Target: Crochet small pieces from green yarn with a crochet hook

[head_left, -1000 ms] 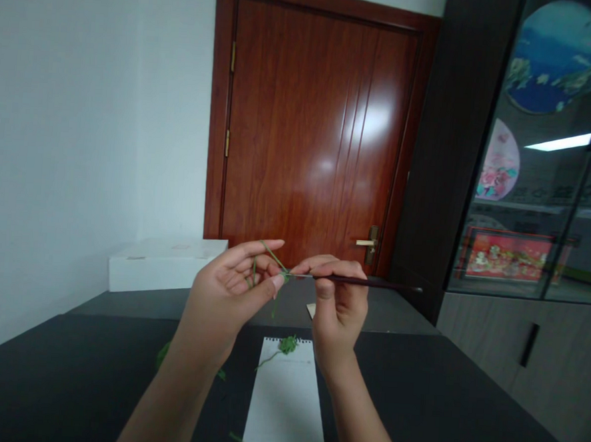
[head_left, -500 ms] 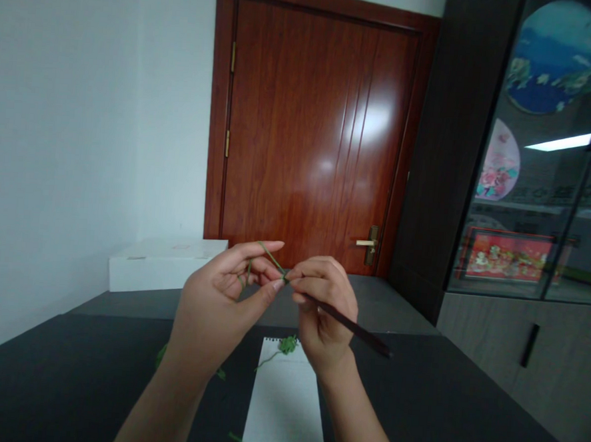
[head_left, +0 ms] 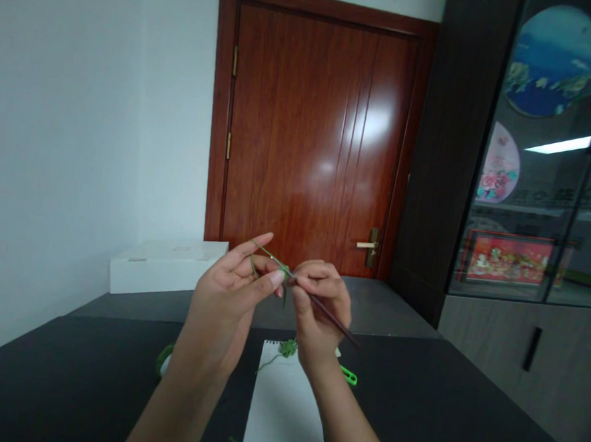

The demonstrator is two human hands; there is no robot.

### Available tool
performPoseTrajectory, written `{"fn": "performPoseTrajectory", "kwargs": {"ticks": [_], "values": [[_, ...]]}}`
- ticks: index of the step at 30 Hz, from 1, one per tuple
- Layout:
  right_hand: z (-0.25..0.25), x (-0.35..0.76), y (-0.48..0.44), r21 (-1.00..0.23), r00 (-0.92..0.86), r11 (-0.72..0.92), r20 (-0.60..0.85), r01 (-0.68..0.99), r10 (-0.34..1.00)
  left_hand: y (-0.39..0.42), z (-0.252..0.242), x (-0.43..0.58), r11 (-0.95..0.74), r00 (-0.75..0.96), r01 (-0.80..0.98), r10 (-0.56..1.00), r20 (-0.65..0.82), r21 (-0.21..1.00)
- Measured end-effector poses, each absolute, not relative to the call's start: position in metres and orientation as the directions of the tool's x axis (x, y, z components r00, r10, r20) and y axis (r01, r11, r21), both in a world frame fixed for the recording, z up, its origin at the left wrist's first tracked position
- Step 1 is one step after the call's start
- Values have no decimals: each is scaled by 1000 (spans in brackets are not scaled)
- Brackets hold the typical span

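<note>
My left hand (head_left: 236,284) pinches a small piece of green crochet work (head_left: 285,271) between thumb and fingers. Green yarn (head_left: 262,248) runs from that piece up over the raised index finger and loops round the other fingers. A crochet hook (head_left: 332,316) with a dark handle is gripped in my right hand (head_left: 323,299), its thin metal tip lying at the work and the yarn. A short yarn tail hangs below the fingertips. Both hands are raised above the dark table, close together.
A white spiral notepad (head_left: 287,407) lies on the dark table (head_left: 414,402), with a small green crocheted piece (head_left: 288,348) at its top. Beside my right wrist is a bright green tool (head_left: 349,375). A yarn ball (head_left: 165,360) is partly hidden by my left forearm; a white box (head_left: 167,266) stands behind.
My right hand has turned the hook, so its metal tip now shows beyond the work, pointing up-left along the yarn. My left hand has shifted slightly right. The green tool has come into view.
</note>
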State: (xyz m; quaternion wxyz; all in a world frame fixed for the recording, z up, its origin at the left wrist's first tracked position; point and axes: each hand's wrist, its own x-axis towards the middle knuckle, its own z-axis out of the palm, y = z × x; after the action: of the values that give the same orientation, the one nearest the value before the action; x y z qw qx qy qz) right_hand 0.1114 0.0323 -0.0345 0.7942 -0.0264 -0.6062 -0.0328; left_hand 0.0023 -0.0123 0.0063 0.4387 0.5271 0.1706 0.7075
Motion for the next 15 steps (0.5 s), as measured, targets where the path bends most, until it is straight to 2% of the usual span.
{"fn": "performPoseTrajectory", "kwargs": {"ticks": [2, 3, 5, 9, 12, 15], "values": [[-35, 117, 31, 135, 143, 935, 971, 327, -190, -12, 5, 3, -628, -105, -367, 761, 640, 686], [-35, 119, 30, 165, 95, 898, 971, 408, -221, -12, 4, 4, -683, -142, -300, 723, 676, 666], [-34, 122, 26, 148, 69, 866, 976, 477, -205, -12, 2, 5, -774, -195, -153, 633, 749, 614], [-33, 123, 19, 27, 142, 898, 985, 440, -100, -9, -1, 0, -828, -157, 23, 551, 820, 561], [-32, 124, 18, -199, 317, 941, 943, 275, 106, -5, -2, -7, -808, -98, 55, 581, 808, 587], [-27, 125, 21, -411, 352, 895, 824, -171, 445, 0, -3, -12, -751, -37, -49, 660, 750, 658]]}}
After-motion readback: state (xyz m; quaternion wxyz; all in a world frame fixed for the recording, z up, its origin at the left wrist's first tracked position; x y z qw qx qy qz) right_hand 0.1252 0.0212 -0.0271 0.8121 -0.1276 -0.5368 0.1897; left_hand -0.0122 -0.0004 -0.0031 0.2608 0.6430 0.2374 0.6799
